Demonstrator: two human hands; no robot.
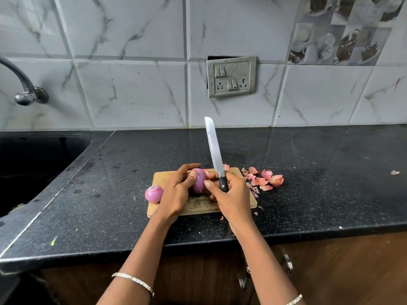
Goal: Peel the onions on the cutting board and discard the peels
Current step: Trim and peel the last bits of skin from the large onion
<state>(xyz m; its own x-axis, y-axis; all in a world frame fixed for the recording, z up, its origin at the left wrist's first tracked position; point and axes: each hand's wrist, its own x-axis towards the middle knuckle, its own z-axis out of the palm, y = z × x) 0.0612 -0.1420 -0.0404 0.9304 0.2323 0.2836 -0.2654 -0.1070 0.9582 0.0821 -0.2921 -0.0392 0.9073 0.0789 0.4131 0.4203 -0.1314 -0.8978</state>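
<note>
Purple onion (198, 181) held by both hands, right hand (231, 194) gripping knife (214, 150).

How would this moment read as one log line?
step: peeling | left hand: holds onion | right hand: grips knife | peels: on counter

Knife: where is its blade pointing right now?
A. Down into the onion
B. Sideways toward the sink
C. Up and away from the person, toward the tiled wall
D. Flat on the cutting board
C: the right hand grips the black handle of the knife, and the blade rises above the board toward the wall, clear of the onion that the left hand holds.
</note>
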